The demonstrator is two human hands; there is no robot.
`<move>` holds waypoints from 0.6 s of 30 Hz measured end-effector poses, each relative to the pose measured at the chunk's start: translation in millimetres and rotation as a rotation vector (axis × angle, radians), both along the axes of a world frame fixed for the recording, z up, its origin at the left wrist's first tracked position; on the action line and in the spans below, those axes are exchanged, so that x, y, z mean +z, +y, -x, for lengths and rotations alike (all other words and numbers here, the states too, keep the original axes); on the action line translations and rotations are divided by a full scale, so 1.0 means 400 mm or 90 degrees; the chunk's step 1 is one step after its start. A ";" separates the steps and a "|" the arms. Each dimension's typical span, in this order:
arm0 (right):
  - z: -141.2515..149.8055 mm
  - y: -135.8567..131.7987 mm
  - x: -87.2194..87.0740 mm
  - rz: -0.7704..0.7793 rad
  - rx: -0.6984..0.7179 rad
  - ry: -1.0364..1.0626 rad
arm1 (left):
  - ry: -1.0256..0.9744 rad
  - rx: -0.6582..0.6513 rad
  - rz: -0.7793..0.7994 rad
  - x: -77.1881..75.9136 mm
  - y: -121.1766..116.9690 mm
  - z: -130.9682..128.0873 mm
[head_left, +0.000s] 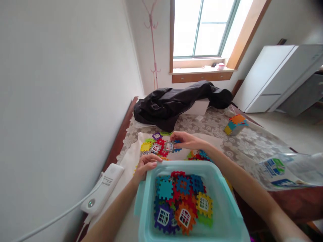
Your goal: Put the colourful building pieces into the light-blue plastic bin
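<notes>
1. Fingers of the right hand (pixel 186 140) are bent down at a grey window piece (pixel 169 146), thumb and fingertips close together; from where I stand I cannot tell whether they pinch it or only touch it.
2. Blue piece (pixel 178 147): this one lies just beneath that same hand, beside the grey one.
3. To the left of the right hand lie more toothed pieces, among them a yellow piece (pixel 145 147) and, a little farther off, a purple piece (pixel 156 136).
4. Under the right wrist, on its near side, a mixed pile (pixel 198 154) shows red, green and blue.
5. The left hand (pixel 147 163) rests at the far left corner of a pale blue tub (pixel 188 164), its fingers loosely bent; I cannot tell whether they grip the rim.
6. Inside the tub, nearer the person than either hand, more pieces lie heaped, with a cyan piece (pixel 165 189) and an orange piece (pixel 185 216) on top.
7. Beyond the right hand sprawls a black cover (pixel 174 101); off to its right sit a colourful cube (pixel 236 124) and, closer in past the forearm, a clear bottle (pixel 300 169).
</notes>
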State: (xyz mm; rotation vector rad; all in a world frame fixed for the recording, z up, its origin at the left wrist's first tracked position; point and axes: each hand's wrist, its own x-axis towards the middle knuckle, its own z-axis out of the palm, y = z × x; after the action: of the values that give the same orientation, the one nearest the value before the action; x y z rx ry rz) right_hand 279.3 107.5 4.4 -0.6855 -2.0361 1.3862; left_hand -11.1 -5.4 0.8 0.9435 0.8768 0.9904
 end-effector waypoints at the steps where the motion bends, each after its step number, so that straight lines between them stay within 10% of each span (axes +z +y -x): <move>1: -0.011 -0.011 0.032 0.011 -0.002 0.035 | -0.003 0.000 0.000 -0.005 0.001 0.002; 8: -0.058 -0.157 0.217 -0.030 0.134 -0.018 | -0.027 0.008 -0.001 -0.049 0.012 0.005; 15: -0.039 0.033 0.026 -0.191 -0.183 -0.298 | -0.045 0.033 -0.011 -0.095 0.035 0.009; 18: 0.000 0.128 -0.053 -0.205 -0.164 -0.436 | -0.045 0.025 -0.022 -0.128 0.051 0.020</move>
State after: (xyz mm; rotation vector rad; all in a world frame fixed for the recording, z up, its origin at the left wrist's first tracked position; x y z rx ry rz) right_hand 279.4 158.8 -16.9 -1.3467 -2.4819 0.6950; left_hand -19.1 15.1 -50.4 0.9184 0.8233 1.0688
